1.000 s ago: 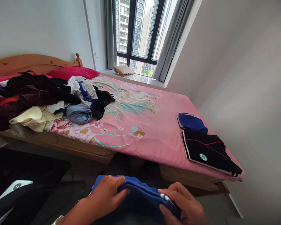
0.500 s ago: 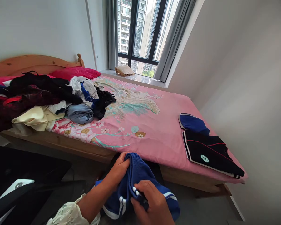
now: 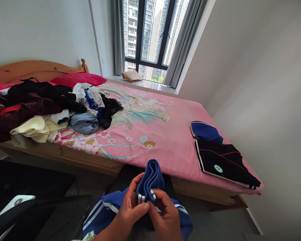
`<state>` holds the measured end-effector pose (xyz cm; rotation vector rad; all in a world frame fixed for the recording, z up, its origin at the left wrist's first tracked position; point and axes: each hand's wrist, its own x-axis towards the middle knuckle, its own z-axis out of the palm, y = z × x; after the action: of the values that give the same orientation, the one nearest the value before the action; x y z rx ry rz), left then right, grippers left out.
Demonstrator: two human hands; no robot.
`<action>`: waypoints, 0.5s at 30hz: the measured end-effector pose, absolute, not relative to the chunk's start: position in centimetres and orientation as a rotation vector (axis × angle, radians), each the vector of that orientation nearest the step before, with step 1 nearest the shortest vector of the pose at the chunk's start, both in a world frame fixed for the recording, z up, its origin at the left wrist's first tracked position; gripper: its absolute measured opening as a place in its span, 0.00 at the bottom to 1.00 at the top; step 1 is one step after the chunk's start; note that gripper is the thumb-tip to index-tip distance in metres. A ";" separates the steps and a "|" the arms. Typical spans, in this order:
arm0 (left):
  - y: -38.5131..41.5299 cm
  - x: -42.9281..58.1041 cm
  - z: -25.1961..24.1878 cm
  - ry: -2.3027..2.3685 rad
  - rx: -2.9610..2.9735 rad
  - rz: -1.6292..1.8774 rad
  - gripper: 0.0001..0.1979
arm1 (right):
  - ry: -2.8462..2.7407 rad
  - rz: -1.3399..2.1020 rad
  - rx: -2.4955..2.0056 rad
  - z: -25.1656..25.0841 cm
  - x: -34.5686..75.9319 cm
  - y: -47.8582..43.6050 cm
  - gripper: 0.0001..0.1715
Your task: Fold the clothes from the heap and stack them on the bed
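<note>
Both hands hold a blue garment with white stripes (image 3: 150, 179) in front of the bed's near edge. My left hand (image 3: 129, 209) pinches its bunched fold from the left. My right hand (image 3: 165, 214) grips the same fold from the right, fingers curled closed. The rest of the blue cloth hangs below the hands toward the floor. A loop of the fabric stands up above the fingers.
A bed with a pink flowered sheet (image 3: 150, 134) fills the middle. A pile of unfolded clothes (image 3: 52, 107) lies at its left. A folded black garment (image 3: 223, 162) and a folded blue one (image 3: 205, 131) lie at its right end. Dark objects (image 3: 27, 197) sit on the floor at left.
The hands rose and came together, gathering the blue garment from a flat spread into a bunched fold held upright between them.
</note>
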<state>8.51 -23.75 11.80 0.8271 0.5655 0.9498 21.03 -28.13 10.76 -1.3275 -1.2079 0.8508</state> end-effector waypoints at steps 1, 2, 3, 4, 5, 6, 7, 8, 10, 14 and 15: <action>-23.8 8.4 11.7 0.566 0.884 0.932 0.36 | -1.161 0.885 -1.315 10.8 21.0 -28.1 0.14; -23.8 8.4 11.6 0.586 0.923 0.921 0.37 | -1.126 0.913 -1.307 10.8 21.0 -28.0 0.14; -23.7 8.5 11.6 0.617 0.948 0.918 0.37 | -1.100 0.936 -1.304 10.8 21.1 -28.0 0.15; -23.6 8.5 11.6 0.655 0.963 0.916 0.36 | -1.080 0.954 -1.301 10.9 21.1 -27.9 0.15; -23.4 8.6 11.6 0.688 0.976 0.911 0.35 | -1.067 0.970 -1.297 10.9 21.2 -27.9 0.15; -23.3 8.7 11.6 0.712 0.987 0.905 0.34 | -1.066 0.983 -1.290 11.0 21.2 -27.8 0.14; -23.2 8.7 11.5 0.728 0.996 0.898 0.33 | -1.071 0.993 -1.280 11.0 21.3 -27.8 0.14; -23.1 8.7 11.4 0.740 1.004 0.895 0.32 | -1.081 1.000 -1.270 11.0 21.3 -27.8 0.14; -23.1 8.7 11.2 0.758 1.015 0.900 0.31 | -1.089 1.002 -1.263 10.9 21.2 -27.8 0.14; -23.3 8.7 10.6 0.818 1.042 0.948 0.33 | -1.088 0.994 -1.268 10.6 21.0 -27.8 0.15; -23.3 8.7 10.4 0.840 1.058 0.960 0.33 | -1.112 0.992 -1.259 10.6 20.9 -27.8 0.15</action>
<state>8.67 -23.29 10.39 1.0579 0.8401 0.9600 20.92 -27.85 10.57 -1.2590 -1.1116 0.9925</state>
